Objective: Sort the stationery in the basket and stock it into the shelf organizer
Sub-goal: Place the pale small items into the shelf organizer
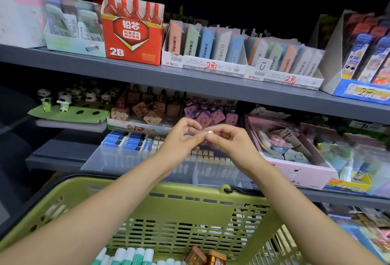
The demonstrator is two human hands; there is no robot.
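Note:
Both my hands meet above the middle shelf. My left hand (181,138) and my right hand (226,139) pinch one small pale item (209,132) between their fingertips; what it is cannot be told. Below them lies a clear shelf organizer (135,155) with rows of blue-and-white erasers and small beige pieces. A green plastic basket (175,205) sits at the bottom of the view, under my forearms. It holds white-and-green glue sticks (128,255) and two small brown boxes (205,257).
The upper shelf carries a red 2B lead box (132,32) and white boxes of pastel lead cases (202,54). Panda figures (63,98), brown and purple toys and a pink box (295,155) stand around the organizer. Shelf edges run diagonally.

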